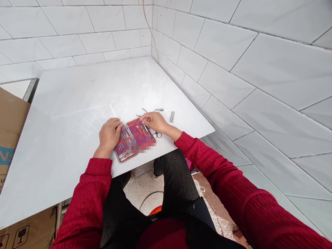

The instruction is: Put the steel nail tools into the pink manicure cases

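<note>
Near the front edge of a white bench (77,138), an open case (118,159) is laid flat, its two halves spread side by side. Slim metal tools (127,135) are held in rows by red loops against the purple lining of the left half, and more are fitted into the right half. Part of the case, low in the middle, is hidden by a blurred patch.

The far left corner of the case is covered by the left hand (110,133); its fingers are curled over the edge and its thumb is laid along the near side, but how firmly the case is gripped cannot be told. The right hand (153,121) is held above the far right part of the case, with the fingers (146,118) bent in toward the thumb; whether anything is pinched between them cannot be made out.

Just beyond the right hand, a tool with curved handles (144,110) is partly hidden. Farther right, a small silver tool (159,109) and a nail clipper (172,117) are set apart on the bench. Beside the case's right edge, the ringed handles of a pair of scissors (159,135) are seen. Both arms are covered by red sleeves (95,183). Behind the bench, a corner is formed by tiled walls (212,48).
</note>
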Action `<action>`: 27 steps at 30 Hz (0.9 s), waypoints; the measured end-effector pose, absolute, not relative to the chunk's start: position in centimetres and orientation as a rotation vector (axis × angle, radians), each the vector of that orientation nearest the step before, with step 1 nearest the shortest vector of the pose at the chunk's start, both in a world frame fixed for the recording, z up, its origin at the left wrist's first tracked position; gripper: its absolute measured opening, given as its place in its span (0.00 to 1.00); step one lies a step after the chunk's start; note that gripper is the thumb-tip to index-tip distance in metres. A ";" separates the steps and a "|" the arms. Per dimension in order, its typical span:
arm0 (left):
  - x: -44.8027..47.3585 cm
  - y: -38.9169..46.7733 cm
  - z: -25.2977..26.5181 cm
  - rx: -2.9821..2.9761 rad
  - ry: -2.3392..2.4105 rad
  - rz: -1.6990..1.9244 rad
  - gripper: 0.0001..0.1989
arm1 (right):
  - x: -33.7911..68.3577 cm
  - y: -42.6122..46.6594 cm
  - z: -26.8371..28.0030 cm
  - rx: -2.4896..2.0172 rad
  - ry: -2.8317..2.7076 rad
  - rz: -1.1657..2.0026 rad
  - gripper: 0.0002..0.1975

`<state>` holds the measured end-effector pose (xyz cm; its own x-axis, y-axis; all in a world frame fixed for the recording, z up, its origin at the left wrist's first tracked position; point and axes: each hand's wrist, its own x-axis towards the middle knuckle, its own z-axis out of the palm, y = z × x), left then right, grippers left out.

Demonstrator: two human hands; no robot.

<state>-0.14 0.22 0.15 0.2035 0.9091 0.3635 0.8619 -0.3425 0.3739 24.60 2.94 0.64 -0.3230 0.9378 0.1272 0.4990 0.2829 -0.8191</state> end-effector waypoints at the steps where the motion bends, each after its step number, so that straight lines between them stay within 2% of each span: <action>1: -0.1 0.2 0.2 2.364 1.748 0.818 0.14 | 24.7 2.9 0.7 -1.274 -1.917 0.911 0.10; 10: -0.1 0.2 0.2 2.362 1.749 0.836 0.14 | 28.4 1.3 -0.7 -1.349 -1.607 0.659 0.11; 16: -0.1 0.1 0.4 2.354 1.753 0.831 0.14 | 29.1 0.5 -2.0 -1.430 -1.625 0.519 0.10; 27: -0.2 0.2 0.3 2.363 1.755 0.827 0.14 | 28.5 0.6 -1.3 -1.589 -1.810 0.464 0.09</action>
<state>-0.18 0.17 0.28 0.1960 0.9083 0.3696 0.8632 -0.3387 0.3745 28.54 0.62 -1.34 -0.0283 0.9673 0.2519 0.7265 0.1930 -0.6595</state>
